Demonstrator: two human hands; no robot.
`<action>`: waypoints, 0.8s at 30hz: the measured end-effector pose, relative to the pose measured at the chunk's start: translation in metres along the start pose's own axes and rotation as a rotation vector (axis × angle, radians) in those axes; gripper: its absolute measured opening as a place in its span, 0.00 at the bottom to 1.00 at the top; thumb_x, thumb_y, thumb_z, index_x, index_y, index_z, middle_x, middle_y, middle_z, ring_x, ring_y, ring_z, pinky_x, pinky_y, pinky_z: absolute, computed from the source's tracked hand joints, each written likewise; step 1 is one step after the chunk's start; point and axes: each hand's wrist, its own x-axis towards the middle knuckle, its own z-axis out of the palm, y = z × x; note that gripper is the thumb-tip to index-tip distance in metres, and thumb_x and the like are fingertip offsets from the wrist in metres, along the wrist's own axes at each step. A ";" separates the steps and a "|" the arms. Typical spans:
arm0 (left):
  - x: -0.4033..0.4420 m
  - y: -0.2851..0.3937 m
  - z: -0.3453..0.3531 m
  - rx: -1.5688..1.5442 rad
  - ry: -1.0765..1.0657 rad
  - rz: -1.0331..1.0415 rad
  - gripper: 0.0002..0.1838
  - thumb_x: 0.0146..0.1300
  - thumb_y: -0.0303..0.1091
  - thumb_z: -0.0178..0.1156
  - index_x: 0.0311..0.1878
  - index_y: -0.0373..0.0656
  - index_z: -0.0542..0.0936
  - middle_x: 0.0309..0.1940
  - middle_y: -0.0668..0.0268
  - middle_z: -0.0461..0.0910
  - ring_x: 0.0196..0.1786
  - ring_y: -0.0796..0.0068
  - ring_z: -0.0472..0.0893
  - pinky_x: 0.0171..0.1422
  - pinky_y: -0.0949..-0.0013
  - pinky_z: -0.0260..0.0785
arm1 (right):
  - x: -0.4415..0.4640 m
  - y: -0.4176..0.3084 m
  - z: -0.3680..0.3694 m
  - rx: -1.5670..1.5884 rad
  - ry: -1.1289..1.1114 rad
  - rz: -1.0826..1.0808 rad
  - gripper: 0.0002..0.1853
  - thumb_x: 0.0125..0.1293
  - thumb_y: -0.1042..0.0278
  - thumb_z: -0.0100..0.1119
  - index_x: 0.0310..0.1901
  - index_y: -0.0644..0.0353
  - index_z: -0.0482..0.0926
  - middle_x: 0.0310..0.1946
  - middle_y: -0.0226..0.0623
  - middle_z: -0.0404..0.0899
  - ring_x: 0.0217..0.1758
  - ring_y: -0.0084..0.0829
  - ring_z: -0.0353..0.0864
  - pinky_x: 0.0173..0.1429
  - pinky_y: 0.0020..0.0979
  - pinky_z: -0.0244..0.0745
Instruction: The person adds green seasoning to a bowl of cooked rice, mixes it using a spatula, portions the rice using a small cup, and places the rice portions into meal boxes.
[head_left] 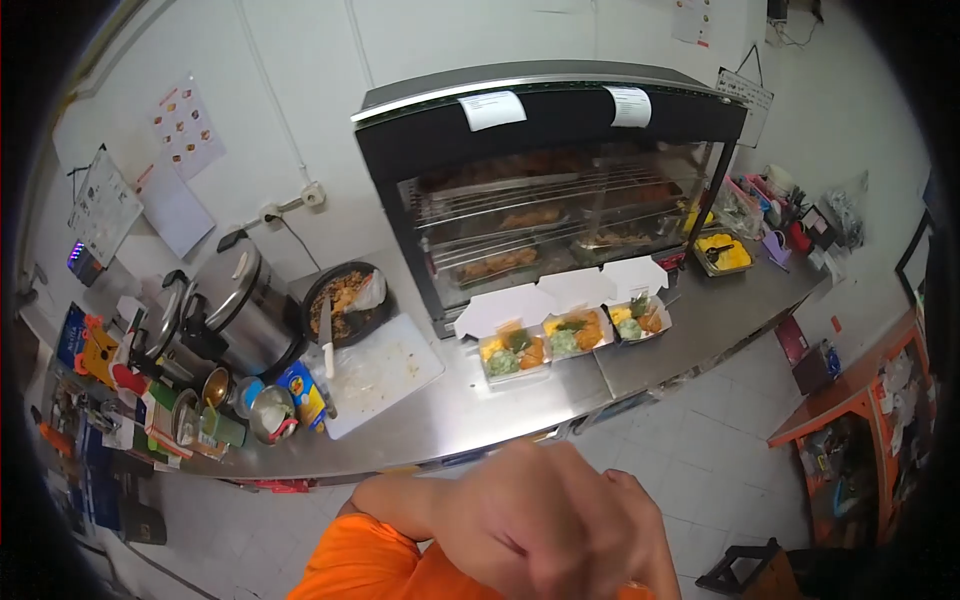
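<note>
Close to the camera at the bottom centre, my left hand (530, 515) is curled, fingers folded in and blurred; anything inside it is hidden. Just right of it and partly behind it is my right hand (618, 510), its fingers hidden. Both hands are in front of the counter's near edge, touching nothing on it. Beyond them, three open white boxes, the left (515, 358), middle (575, 330) and right (640, 318), hold yellow, green and fried orange-brown food. A white cutting board (385, 380) lies on the left, with a knife (327, 335) at its edge.
A glass display warmer (560, 215) holds trays of food behind the boxes. A black pan (350, 305), steel cookers (240, 300), bowls (272, 412) and a yellow-blue packet (303, 395) stand left. A yellow food tray (722, 255) sits right, above an orange shelf (850, 400).
</note>
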 end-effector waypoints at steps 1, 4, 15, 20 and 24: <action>0.002 0.000 -0.011 0.084 0.084 0.056 0.16 0.65 0.30 0.63 0.19 0.44 0.79 0.26 0.59 0.83 0.29 0.66 0.76 0.28 0.66 0.66 | 0.013 -0.008 -0.006 -0.003 0.009 -0.001 0.17 0.64 0.54 0.66 0.36 0.63 0.81 0.30 0.39 0.83 0.33 0.31 0.81 0.41 0.33 0.76; -0.012 0.013 -0.048 0.232 0.509 0.023 0.12 0.57 0.37 0.74 0.24 0.45 0.82 0.28 0.65 0.83 0.33 0.68 0.77 0.37 0.67 0.70 | 0.058 -0.022 -0.032 -0.274 -0.114 0.007 0.18 0.65 0.53 0.66 0.36 0.64 0.80 0.30 0.40 0.83 0.34 0.32 0.81 0.43 0.34 0.76; -0.041 -0.018 -0.240 0.975 1.307 0.135 0.05 0.67 0.27 0.63 0.41 0.39 0.76 0.36 0.65 0.81 0.39 0.79 0.78 0.46 0.73 0.71 | 0.144 0.026 -0.194 -0.263 -0.061 0.064 0.15 0.67 0.57 0.62 0.37 0.63 0.79 0.32 0.40 0.83 0.36 0.32 0.81 0.44 0.34 0.76; -0.039 -0.087 -0.267 0.903 1.315 -0.278 0.07 0.66 0.23 0.62 0.47 0.37 0.78 0.44 0.62 0.83 0.46 0.79 0.81 0.53 0.75 0.73 | 0.200 0.009 -0.237 -0.113 0.288 0.036 0.12 0.74 0.62 0.50 0.40 0.63 0.77 0.30 0.36 0.81 0.34 0.27 0.78 0.43 0.32 0.75; -0.033 -0.136 -0.258 0.203 1.268 -0.347 0.24 0.75 0.41 0.51 0.65 0.34 0.71 0.60 0.47 0.77 0.59 0.57 0.79 0.59 0.60 0.74 | 0.277 0.025 -0.255 -0.006 0.394 0.018 0.15 0.67 0.62 0.61 0.49 0.63 0.76 0.39 0.36 0.80 0.40 0.28 0.78 0.48 0.31 0.75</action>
